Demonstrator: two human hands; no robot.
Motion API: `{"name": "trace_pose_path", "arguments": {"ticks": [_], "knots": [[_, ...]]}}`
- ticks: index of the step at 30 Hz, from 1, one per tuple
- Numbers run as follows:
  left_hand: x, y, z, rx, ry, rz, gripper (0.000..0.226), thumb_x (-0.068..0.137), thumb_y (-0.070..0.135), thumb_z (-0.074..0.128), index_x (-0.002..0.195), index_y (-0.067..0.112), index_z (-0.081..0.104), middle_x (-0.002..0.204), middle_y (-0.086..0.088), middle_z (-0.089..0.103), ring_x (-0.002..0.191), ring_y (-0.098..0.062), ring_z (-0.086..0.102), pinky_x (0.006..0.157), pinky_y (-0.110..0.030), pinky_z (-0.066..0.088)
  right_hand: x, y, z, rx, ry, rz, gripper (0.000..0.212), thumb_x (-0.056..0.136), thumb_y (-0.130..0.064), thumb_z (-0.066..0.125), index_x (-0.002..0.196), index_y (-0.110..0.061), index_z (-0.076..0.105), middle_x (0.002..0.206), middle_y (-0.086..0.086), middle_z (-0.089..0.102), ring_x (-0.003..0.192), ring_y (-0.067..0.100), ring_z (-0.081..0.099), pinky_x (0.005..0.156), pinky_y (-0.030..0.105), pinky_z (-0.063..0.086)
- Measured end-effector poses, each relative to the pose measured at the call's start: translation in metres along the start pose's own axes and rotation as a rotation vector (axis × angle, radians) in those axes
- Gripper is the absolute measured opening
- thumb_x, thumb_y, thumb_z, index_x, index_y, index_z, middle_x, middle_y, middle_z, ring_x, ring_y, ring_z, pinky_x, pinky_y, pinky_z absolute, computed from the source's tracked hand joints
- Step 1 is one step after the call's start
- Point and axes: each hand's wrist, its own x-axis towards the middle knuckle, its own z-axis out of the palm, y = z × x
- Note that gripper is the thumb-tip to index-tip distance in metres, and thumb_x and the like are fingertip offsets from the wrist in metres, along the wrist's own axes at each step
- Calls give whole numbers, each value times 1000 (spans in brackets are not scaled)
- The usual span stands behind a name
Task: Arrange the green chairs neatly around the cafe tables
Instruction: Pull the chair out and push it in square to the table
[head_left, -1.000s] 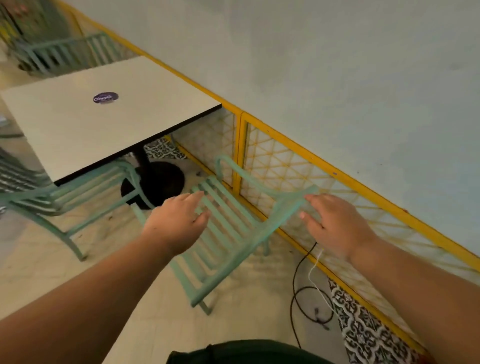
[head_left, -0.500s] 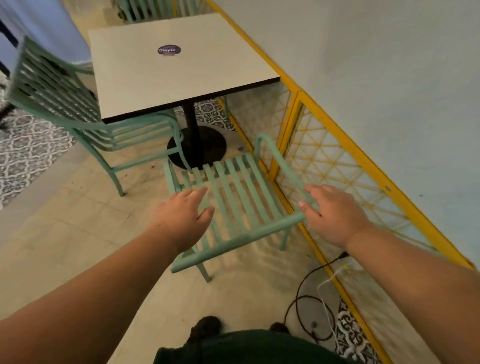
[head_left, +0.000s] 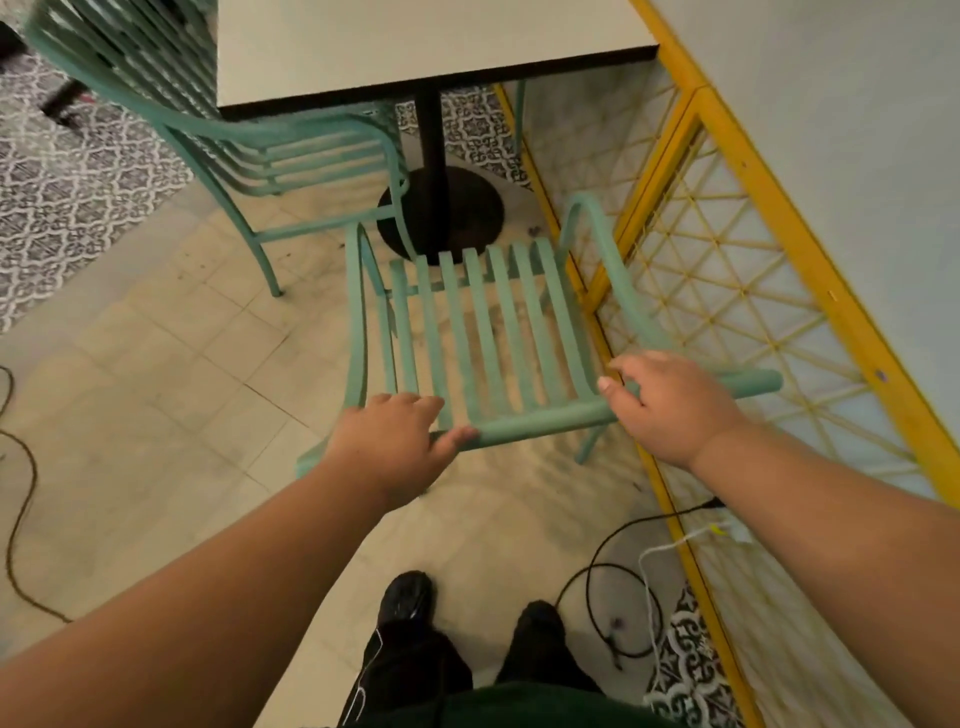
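Gripping the back rail of a green chair (head_left: 540, 420), the fingers (head_left: 410, 402) of the left hand (head_left: 395, 441) and the right hand (head_left: 670, 405) curl over it. This chair stands on the tiled floor (head_left: 156, 364), its seat facing the tabletop (head_left: 415, 36)'s near edge, just beside a yellow lattice railing (head_left: 737, 156). A second green chair (head_left: 322, 156) sits tucked under the tabletop's left edge.

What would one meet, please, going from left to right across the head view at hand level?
Brown cord on the floor → left hand → bare stretch of the green chair top rail → right hand → yellow railing.
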Motion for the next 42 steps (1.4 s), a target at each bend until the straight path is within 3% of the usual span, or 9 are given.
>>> {"name": "trace_pose_path", "arguments": {"ticks": [2,4,5,17,23,35,42], "knots": [[6,2,5,21,-54,-9,85,76,95,12,94,29,63,87,6,65,82,-17,62,64,-38,52,8,1,5,-56,-41,8,51,99,-57,31,100,-24,70,95,1,68,93,26,64,76,40,49],[11,3,6,49,-69,-6,87,66,102,15,80,29,60,72,7,62,66,-13,60,60,-37,57,15,2,10,-167,-71,-2,61,99,-59,23,70,-21,62,69,-2,60,68,22,60,59,35,44],[13,3,7,64,-68,-6,88,63,103,14,79,29,59,70,6,62,64,-12,60,60,-37,58,19,2,12,-215,-63,-11,65,99,-58,22,65,-19,60,63,-1,57,62,21,58,55,33,44],[59,-1,-18,98,-7,7,86,68,100,17,76,25,60,68,5,63,63,-12,62,54,-28,53,73,10,2,-251,22,-34,61,101,-47,24,60,-17,58,60,0,57,58,20,56,53,31,46],[90,-4,-32,102,18,18,88,67,100,16,77,25,60,70,3,65,63,-13,62,54,-29,53,109,16,-4,-253,51,-47,61,101,-47,25,59,-17,57,60,2,56,56,21,55,49,31,39],[145,-10,-54,110,52,51,90,65,100,13,75,24,60,67,2,63,60,-14,61,51,-29,51,163,27,-19,-265,108,-53,59,100,-46,25,61,-17,59,61,3,56,59,23,55,52,32,43],[163,-11,-62,96,73,49,90,67,100,13,74,24,60,68,2,65,62,-15,63,57,-33,59,184,30,-25,-269,115,-34,59,99,-46,25,60,-16,59,60,3,57,59,24,55,54,34,47]]}}
